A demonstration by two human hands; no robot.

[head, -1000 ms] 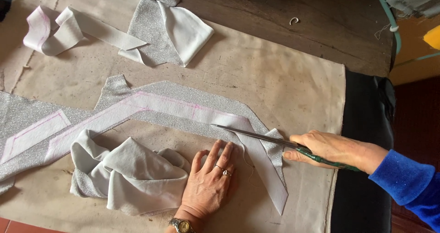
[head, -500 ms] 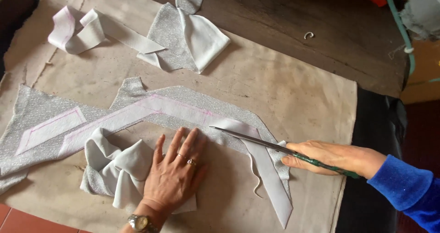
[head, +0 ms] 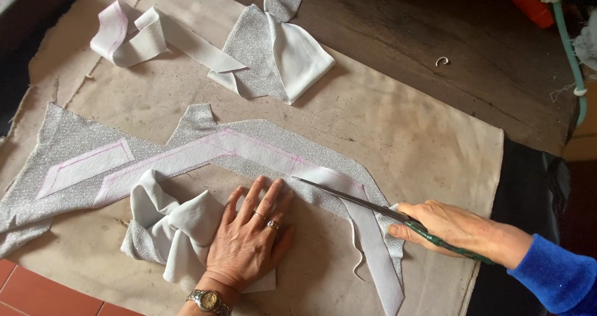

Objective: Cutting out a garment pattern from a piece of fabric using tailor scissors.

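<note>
Right hand [head: 457,228]: fingers curled tight around green-handled scissors [head: 373,207], blades partly open along the white strip.
Left hand [head: 249,238]: fingers spread flat, gripping nothing, pressing crumpled white cloth [head: 168,223].
Silver glitter fabric [head: 261,145]: flat on beige cloth [head: 398,123] covering the tabletop [head: 404,30].

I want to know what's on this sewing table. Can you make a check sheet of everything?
Surface: dark wooden table under a beige cloth.
Job's things: long scissors cutting sparkly silver fabric with a white strip marked in pink.
Clutter: folded silver piece, white scrap strips, small metal hook.
Grips: left hand flat on crumpled white fabric, rings and watch on; right hand closed on the green scissor handles, blue sleeve.
Cables: green cord at the right edge.
Surroundings: red floor tiles, bottom left.
</note>
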